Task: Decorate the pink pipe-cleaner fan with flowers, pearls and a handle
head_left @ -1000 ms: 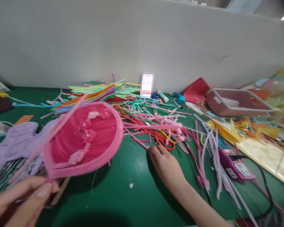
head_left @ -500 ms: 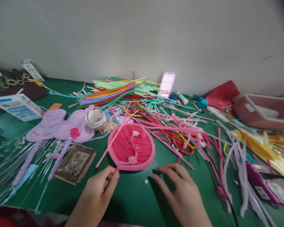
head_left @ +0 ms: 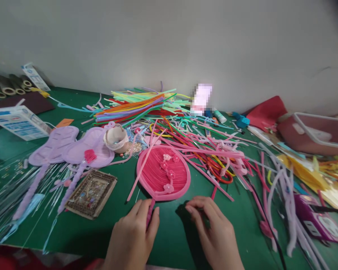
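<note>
A round pink fan made of pipe cleaners lies on the green table, its rim lighter pink and a row of small beaded flowers on its right half. My left hand is closed around the fan's wrapped pink handle, below the rim. My right hand is just right of the fan's lower edge, thumb and forefinger pinched together; whatever is between the fingertips is too small or hidden to make out. One loose pink pipe cleaner lies across the fan's left side.
Left are two lilac butterfly-shaped fans, a cardboard tray of beads and a white roll-shaped cup. Behind lie heaped coloured pipe cleaners. Right are a purple device with a black cable and a plastic bin.
My left hand has moved right and wrapped further round the handle, and the fan has shifted slightly right. My right fingers have closed to a pinch. The white bead on the table no longer shows.
</note>
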Tool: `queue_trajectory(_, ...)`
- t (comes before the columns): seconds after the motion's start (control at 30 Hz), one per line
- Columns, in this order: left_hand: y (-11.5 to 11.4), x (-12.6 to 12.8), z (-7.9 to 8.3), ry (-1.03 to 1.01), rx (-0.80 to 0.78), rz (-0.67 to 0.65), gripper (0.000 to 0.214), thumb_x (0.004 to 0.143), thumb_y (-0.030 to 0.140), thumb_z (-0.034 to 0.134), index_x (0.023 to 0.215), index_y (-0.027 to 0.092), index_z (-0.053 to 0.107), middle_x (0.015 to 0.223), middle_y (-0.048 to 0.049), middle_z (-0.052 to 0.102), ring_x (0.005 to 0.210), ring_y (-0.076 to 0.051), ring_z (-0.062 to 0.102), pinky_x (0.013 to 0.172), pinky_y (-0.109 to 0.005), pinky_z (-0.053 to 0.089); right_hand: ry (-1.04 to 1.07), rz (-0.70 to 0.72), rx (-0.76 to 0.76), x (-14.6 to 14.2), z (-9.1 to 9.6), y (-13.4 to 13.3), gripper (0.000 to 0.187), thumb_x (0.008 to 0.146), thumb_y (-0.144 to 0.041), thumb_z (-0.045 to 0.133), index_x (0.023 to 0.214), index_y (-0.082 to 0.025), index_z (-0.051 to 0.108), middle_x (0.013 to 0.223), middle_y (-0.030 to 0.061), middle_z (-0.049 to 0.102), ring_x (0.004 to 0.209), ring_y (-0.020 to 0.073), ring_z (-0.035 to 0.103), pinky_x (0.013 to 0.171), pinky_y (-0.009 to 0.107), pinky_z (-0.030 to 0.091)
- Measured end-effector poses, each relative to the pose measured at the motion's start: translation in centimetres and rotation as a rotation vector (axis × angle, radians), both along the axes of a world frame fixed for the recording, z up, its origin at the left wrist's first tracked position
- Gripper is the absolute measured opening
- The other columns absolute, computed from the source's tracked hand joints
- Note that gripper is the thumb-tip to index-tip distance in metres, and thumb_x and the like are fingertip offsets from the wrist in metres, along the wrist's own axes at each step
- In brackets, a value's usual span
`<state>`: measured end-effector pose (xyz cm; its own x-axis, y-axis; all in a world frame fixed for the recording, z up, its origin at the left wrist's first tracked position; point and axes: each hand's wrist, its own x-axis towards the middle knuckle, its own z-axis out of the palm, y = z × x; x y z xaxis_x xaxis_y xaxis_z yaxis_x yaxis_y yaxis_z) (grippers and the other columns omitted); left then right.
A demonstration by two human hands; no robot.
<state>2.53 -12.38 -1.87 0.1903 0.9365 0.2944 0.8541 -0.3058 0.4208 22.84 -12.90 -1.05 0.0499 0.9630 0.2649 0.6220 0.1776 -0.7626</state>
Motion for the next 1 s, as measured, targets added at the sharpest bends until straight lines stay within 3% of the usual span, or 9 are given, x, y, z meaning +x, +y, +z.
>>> queue_trajectory(0.13, -0.1, 0.1, 0.3, 0.137, 0.103, 0.040, 0.015, 0.099, 0.031, 0.048, 0.104, 0.022, 0.059, 0.082, 0.0003, 0.069, 0.067, -0.017, 0.069, 0.054, -0.027, 0.046, 0.150, -0.081, -0.155, 0.2, 0.8, 0.6, 0.021, 0.092, -0.040, 0.060, 0.085, -0.022, 0.068, 0.065, -0.0002, 0.069, 0.049, 0.0128, 0.064, 0.049, 0.020, 0.054)
queue_trajectory(0.23, 0.3, 0.1, 1.4, 0.155, 0.193, 0.077, 0.017, 0.099, 0.029, 0.048, 0.105, 0.021, 0.061, 0.085, -0.0020, 0.069, 0.078, -0.020, 0.069, 0.061, -0.029, 0.049, 0.230, -0.121, -0.152, -0.5, 0.8, 1.4, 0.020, 0.088, -0.040, 0.065, 0.088, -0.021, 0.070, 0.076, 0.0027, 0.075, 0.061, 0.0152, 0.071, 0.060, 0.022, 0.058)
queue_trajectory(0.33, 0.5, 0.2, 2.1, 0.024, 0.212, -0.025, 0.017, 0.099, 0.027, 0.047, 0.106, 0.020, 0.062, 0.084, -0.0012, 0.068, 0.077, -0.018, 0.068, 0.066, -0.028, 0.051, 0.171, -0.146, -0.053, -0.9, 0.4, 1.9, 0.017, 0.088, -0.035, 0.063, 0.091, -0.020, 0.072, 0.086, 0.0050, 0.078, 0.073, 0.0167, 0.074, 0.073, 0.026, 0.060)
queue_trajectory(0.5, 0.1, 0.7, 2.4, -0.195, 0.062, -0.285, 0.019, 0.098, 0.025, 0.051, 0.115, 0.023, 0.059, 0.088, -0.0002, 0.068, 0.079, -0.012, 0.068, 0.072, -0.020, 0.054, 0.198, -0.167, -0.111, -0.5, 1.0, 1.4, 0.020, 0.090, -0.035, 0.060, 0.085, -0.022, 0.073, 0.067, 0.0008, 0.073, 0.055, 0.0128, 0.066, 0.055, 0.021, 0.054)
queue_trajectory(0.67, 0.5, 1.6, 2.7, -0.311, 0.115, -0.351, 0.028, 0.096, 0.020, 0.056, 0.124, 0.024, 0.056, 0.090, 0.0001, 0.067, 0.080, -0.010, 0.067, 0.073, -0.017, 0.054, 0.642, 0.006, -0.427, -1.7, 1.7, 0.7, 0.027, 0.077, -0.045, 0.076, 0.080, -0.020, 0.065, 0.061, -0.0014, 0.068, 0.048, 0.0106, 0.060, 0.043, 0.018, 0.048)
queue_trajectory(0.8, 1.0, 1.7, 3.0, -0.427, 0.046, -0.339, 0.024, 0.093, 0.014, 0.059, 0.115, 0.024, 0.058, 0.088, 0.0022, 0.069, 0.078, -0.008, 0.067, 0.072, -0.015, 0.055, 0.940, 0.027, -0.479, -3.1, 1.6, 0.1, 0.035, 0.076, -0.045, 0.079, 0.084, -0.022, 0.054, 0.060, -0.0048, 0.066, 0.049, 0.0097, 0.061, 0.049, 0.019, 0.050)
queue_trajectory(1.0, 0.9, 0.9, 2.9, -0.557, -0.157, -0.271, 0.005, 0.091, 0.022, 0.064, 0.093, 0.026, 0.067, 0.079, 0.0043, 0.067, 0.059, -0.006, 0.063, 0.051, -0.012, 0.049, 0.955, -0.033, -0.492, -4.5, 2.3, -0.5, 0.033, 0.080, -0.045, 0.077, 0.086, -0.024, 0.051, 0.062, -0.0058, 0.067, 0.053, 0.0084, 0.061, 0.055, 0.019, 0.049)
